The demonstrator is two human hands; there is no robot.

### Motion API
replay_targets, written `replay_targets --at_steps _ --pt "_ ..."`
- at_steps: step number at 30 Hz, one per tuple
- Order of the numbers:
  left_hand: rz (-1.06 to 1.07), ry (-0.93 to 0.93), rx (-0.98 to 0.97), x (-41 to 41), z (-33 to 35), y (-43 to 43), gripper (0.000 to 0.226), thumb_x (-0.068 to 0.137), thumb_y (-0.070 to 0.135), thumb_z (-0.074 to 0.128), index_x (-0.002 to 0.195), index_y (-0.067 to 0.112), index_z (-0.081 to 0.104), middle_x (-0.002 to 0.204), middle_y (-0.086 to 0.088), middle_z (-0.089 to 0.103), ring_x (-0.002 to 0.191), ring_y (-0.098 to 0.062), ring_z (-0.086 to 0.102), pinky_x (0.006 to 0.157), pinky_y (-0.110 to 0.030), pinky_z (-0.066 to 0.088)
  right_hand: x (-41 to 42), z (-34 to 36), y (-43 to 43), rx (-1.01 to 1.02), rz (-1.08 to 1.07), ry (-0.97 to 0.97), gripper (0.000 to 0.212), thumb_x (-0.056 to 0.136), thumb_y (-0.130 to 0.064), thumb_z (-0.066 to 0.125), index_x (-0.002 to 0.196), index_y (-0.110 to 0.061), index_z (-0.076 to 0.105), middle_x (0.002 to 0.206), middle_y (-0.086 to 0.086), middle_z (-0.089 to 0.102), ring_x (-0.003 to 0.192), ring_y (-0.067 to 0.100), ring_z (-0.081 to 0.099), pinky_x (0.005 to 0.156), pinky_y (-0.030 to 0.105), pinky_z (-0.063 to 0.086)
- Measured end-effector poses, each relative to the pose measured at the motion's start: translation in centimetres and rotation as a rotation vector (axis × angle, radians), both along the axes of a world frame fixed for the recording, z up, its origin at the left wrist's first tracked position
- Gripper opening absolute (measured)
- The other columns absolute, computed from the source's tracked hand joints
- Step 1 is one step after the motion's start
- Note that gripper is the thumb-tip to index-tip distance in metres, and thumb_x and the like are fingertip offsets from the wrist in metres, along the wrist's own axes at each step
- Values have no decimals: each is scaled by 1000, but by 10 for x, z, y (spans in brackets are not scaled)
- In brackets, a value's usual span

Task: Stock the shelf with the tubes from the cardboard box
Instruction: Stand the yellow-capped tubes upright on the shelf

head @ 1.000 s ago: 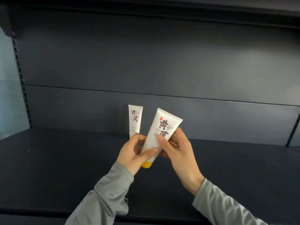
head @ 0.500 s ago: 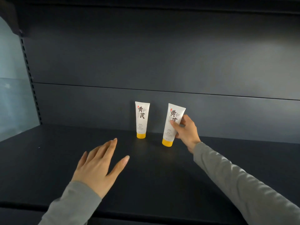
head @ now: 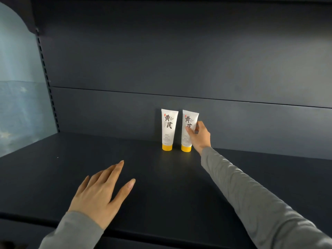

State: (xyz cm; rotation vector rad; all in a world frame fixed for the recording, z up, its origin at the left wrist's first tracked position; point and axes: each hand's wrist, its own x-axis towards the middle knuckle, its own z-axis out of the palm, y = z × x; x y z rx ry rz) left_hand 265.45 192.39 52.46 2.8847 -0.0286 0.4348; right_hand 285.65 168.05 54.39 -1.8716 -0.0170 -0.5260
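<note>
2nd tube [head: 186,142] now upright at back of shelf [head: 161,186], just beside 1st tube [head: 169,129]; was tilted. R hand [head: 198,135] pinches it; L hand [head: 102,191] spread, empty. Placement approx done, release next.

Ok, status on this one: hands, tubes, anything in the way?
Right hand grips second tube, upright on shelf beside first tube. Left hand open, holding nothing. Nothing seen blocking.
</note>
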Motion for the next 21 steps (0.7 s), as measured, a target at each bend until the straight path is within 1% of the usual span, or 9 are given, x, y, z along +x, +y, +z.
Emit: replay_targets --at_steps 1,3,6,8,10,13,15,17,21 --pt "1 -5 -5 0 1 1 89 61 69 -12 144 38 -7 153 19 15 140 -4 17 114 -26 13 1 -2 0 -9 -1 10 26 92 -21 59 113 -7 50 109 3 60 102 23 59 81 30 46" --pt "-1 -13 -28 -1 2 2 89 62 69 -10 145 38 -4 152 18 17 139 -4 18 114 -26 15 2 -6 1 -57 4 50 31 90 -17 62 116 -7 47 121 7 59 112 26 58 85 33 47" --pt "-10 -22 -55 -2 2 1 89 63 69 -8 145 38 -1 152 17 19 139 -5 19 113 -27 15 1 -12 3 -106 8 106 40 87 -13 65 120 -8 44 133 9 54 121 28 53 92 35 48" --pt "-19 -21 -43 -2 2 0 89 62 69 -9 145 38 -1 152 17 18 139 -4 19 113 -26 15 0 -14 3 -109 -3 126 42 87 -12 66 122 -7 43 135 9 52 123 28 52 95 36 47" --pt "-35 -13 -47 0 3 -1 88 64 69 -7 146 37 0 152 16 21 139 -6 20 113 -26 16 -3 -13 2 -108 -3 152 43 87 -13 65 123 -7 42 135 9 52 122 27 52 94 34 46" --pt "-60 4 -42 4 2 0 77 75 67 4 146 36 -1 152 14 23 139 -8 22 112 -28 20 -13 -5 -4 -161 31 210 50 89 -19 63 131 -7 38 136 9 51 123 25 51 92 30 42" --pt "-68 19 4 9 1 3 67 87 61 12 146 35 -5 153 12 21 139 -10 22 112 -30 20 -25 0 -13 -259 25 241 57 92 -27 59 139 -7 32 141 10 45 127 26 46 98 33 39" --pt "-79 23 32 14 4 6 64 91 56 17 146 34 -6 154 10 19 140 -12 22 112 -32 20 -43 6 -27 -388 -36 236 60 95 -35 53 143 -10 29 145 11 40 130 28 42 102 37 36" --pt "-118 -52 -39 30 27 5 65 92 53 24 148 30 -1 155 1 19 139 -23 24 110 -39 21 -90 25 -66 -674 -247 134 57 96 -44 44 144 -15 31 146 8 39 131 32 40 100 46 37"
